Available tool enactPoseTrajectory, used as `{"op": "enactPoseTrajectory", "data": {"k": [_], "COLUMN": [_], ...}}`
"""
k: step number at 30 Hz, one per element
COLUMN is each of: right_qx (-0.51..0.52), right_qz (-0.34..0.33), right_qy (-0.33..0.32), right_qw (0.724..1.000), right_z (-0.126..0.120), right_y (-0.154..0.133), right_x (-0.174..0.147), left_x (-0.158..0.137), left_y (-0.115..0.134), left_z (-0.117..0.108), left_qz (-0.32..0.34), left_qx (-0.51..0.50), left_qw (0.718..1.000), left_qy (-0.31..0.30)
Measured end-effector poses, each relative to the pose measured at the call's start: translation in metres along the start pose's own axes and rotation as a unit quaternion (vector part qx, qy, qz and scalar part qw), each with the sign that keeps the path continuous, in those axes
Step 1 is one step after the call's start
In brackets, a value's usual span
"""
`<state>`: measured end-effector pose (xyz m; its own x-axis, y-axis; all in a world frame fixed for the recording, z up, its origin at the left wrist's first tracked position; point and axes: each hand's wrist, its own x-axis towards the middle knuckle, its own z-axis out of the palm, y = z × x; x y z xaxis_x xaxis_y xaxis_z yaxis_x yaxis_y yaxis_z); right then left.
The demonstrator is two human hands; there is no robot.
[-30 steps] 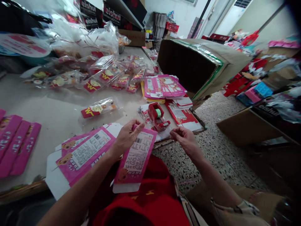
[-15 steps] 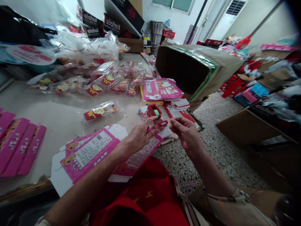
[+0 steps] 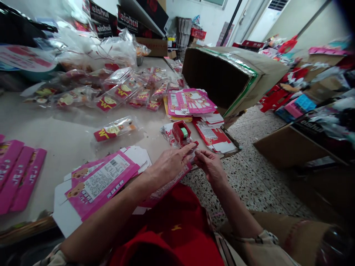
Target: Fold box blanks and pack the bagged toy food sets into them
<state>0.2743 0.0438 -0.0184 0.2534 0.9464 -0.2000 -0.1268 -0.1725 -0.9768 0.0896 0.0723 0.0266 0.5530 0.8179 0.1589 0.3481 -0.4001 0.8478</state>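
Note:
A red tape dispenser [image 3: 177,127] with a green core stands near the table's right edge, on a crumpled white and red wrapper [image 3: 168,133]. My left hand [image 3: 173,162] reaches over a flat pink carton [image 3: 169,184]; its index finger is stretched out along the dispenser's front end. Close beside those fingertips, my right hand [image 3: 209,164] is closed in a pinch. What it pinches is too small and clear to make out. Under my left forearm lie more flat pink cartons [image 3: 104,181] with white flaps, printed with a bear and a label.
One clear bagged item [image 3: 115,129] lies mid-table, with a heap of similar bags [image 3: 130,87] behind. Folded pink boxes [image 3: 20,173] stand at left. Pink printed cards [image 3: 191,101] and red cartons [image 3: 212,135] are stacked before a large open cardboard box [image 3: 219,79].
My right hand has moved left and closer to my left hand. My left hand has shifted its fingers forward onto the dispenser's front end. The view has turned slightly.

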Motion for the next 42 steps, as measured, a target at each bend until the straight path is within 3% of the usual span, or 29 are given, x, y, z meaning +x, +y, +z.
{"op": "enactPoseTrajectory", "data": {"k": [4,8,10,12,14,16,19,22,25,27,29,33,35,36,38,40,42], "right_qx": [-0.071,-0.161,-0.197,-0.232,-0.249,-0.282,-0.403,-0.516,-0.553,-0.547,-0.525,-0.388,-0.316,-0.308,-0.382,-0.483,-0.533], "right_qz": [-0.050,-0.086,-0.090,-0.086,-0.076,-0.092,-0.158,-0.211,-0.218,-0.199,-0.150,0.005,0.036,0.022,-0.080,-0.205,-0.279], "right_qy": [0.009,0.034,-0.033,-0.170,-0.306,-0.385,-0.435,-0.456,-0.479,-0.500,-0.523,-0.542,-0.528,-0.508,-0.411,-0.284,-0.238], "right_qw": [0.996,0.983,0.976,0.954,0.915,0.874,0.790,0.694,0.646,0.642,0.654,0.746,0.788,0.804,0.824,0.803,0.763], "right_z": [-0.009,-0.043,-0.055,-0.053,-0.036,-0.010,0.031,0.060,0.075,0.080,0.084,0.090,0.096,0.102,0.120,0.150,0.191], "right_y": [0.003,-0.014,-0.037,-0.066,-0.098,-0.126,-0.153,-0.161,-0.157,-0.152,-0.147,-0.125,-0.104,-0.092,-0.070,-0.055,-0.046], "right_x": [0.009,-0.003,-0.015,-0.025,-0.029,-0.027,-0.021,-0.014,-0.007,-0.001,0.003,0.004,0.005,0.007,0.016,0.031,0.049], "left_x": [0.001,0.003,0.000,-0.004,-0.010,-0.016,-0.026,-0.035,-0.042,-0.047,-0.053,-0.076,-0.094,-0.104,-0.128,-0.155,-0.182], "left_y": [-0.005,-0.011,-0.010,-0.006,-0.002,0.001,0.000,-0.004,-0.007,-0.008,-0.008,0.000,0.009,0.014,0.026,0.035,0.034], "left_z": [0.005,-0.005,-0.015,-0.027,-0.036,-0.042,-0.047,-0.050,-0.050,-0.050,-0.049,-0.058,-0.075,-0.087,-0.119,-0.154,-0.182], "left_qz": [0.007,0.022,0.012,-0.002,-0.005,-0.002,0.005,0.004,0.002,0.006,-0.002,-0.045,-0.066,-0.076,-0.086,-0.055,0.016], "left_qx": [0.045,-0.009,-0.051,-0.067,-0.072,-0.085,-0.096,-0.115,-0.163,-0.182,-0.196,-0.249,-0.244,-0.225,-0.166,-0.094,-0.024], "left_qw": [0.999,1.000,0.999,0.998,0.997,0.996,0.995,0.993,0.986,0.982,0.980,0.967,0.967,0.971,0.979,0.979,0.972], "left_qy": [0.004,-0.013,-0.013,0.006,0.009,-0.004,-0.016,-0.039,-0.046,-0.041,-0.037,-0.037,-0.021,0.001,0.083,0.173,0.231]}}
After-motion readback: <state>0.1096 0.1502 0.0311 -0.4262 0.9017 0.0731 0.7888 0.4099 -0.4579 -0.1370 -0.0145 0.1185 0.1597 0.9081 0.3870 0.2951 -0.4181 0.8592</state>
